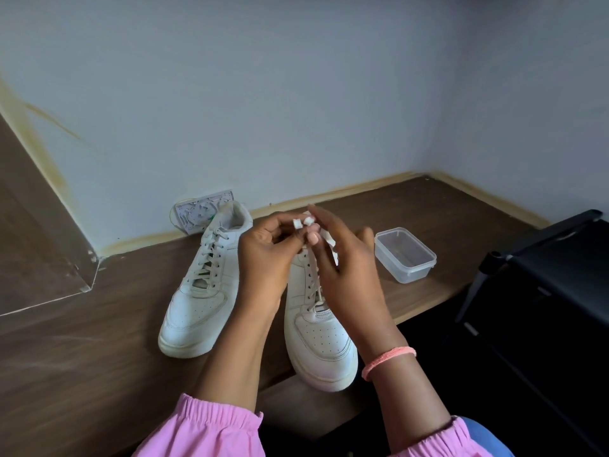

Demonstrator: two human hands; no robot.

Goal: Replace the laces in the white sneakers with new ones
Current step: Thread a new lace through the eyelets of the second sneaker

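2 white sneakers [197, 291] stand laced on the tabletop [82, 357], so replacing looks barely begun: left hand [263, 255] and right hand [342, 258] pinch a lace [304, 222] above the right-side shoe.

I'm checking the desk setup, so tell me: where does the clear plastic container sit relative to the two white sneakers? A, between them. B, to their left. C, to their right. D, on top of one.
C: the clear plastic container stands on the wooden desk, right of both the laced sneaker and the sneaker under the hands, lid off.
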